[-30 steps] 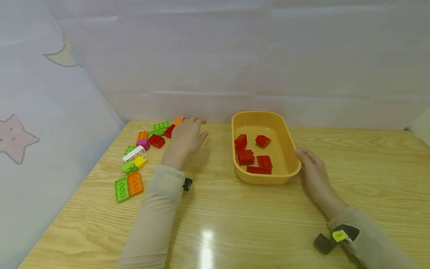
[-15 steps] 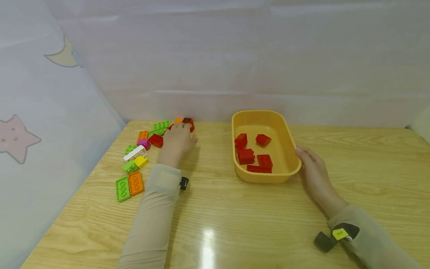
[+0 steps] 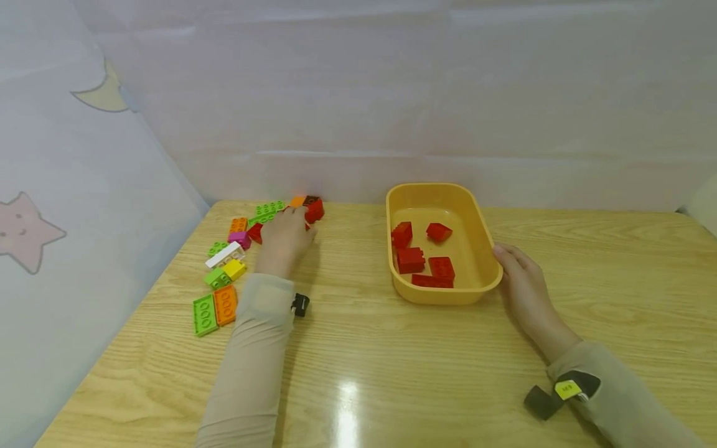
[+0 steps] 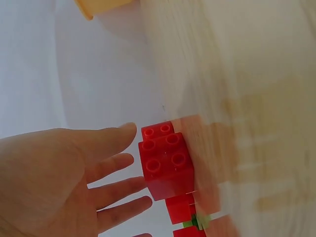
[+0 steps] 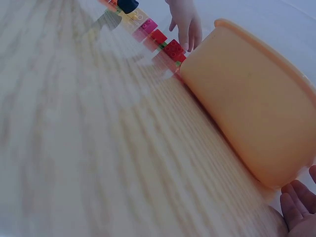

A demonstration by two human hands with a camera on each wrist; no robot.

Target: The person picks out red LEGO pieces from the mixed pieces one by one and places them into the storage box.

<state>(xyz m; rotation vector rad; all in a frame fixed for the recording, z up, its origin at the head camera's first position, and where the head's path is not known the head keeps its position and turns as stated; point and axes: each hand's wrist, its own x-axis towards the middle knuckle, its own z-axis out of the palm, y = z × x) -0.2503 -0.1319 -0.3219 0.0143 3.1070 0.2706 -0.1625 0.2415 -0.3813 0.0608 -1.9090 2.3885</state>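
In the head view my left hand (image 3: 287, 239) is low over the left-hand group of toy building bricks. The left wrist view shows its thumb and fingers extended beside a red brick (image 4: 167, 170), with a fingertip at its edge; a firm grip is not visible. My right hand (image 3: 523, 289) rests against the outer right side of a yellow plastic tub (image 3: 439, 297), its thumb at the rim. In the right wrist view its fingers (image 5: 294, 202) touch the tub's lower corner. Several red bricks (image 3: 411, 260) lie inside the tub.
Left of the tub are a white brick (image 3: 225, 254), a yellow brick (image 3: 234, 269), a magenta brick (image 3: 239, 239), an orange plate brick (image 3: 226, 305) and a green plate brick (image 3: 205, 315). A pale sheet (image 3: 358, 99) hangs along the wooden table's (image 3: 392, 373) back edge.
My left hand has moved left and toward me, uncovering the red brick at the back and coming over the nearer red bricks. The right hand and tub have stayed put.
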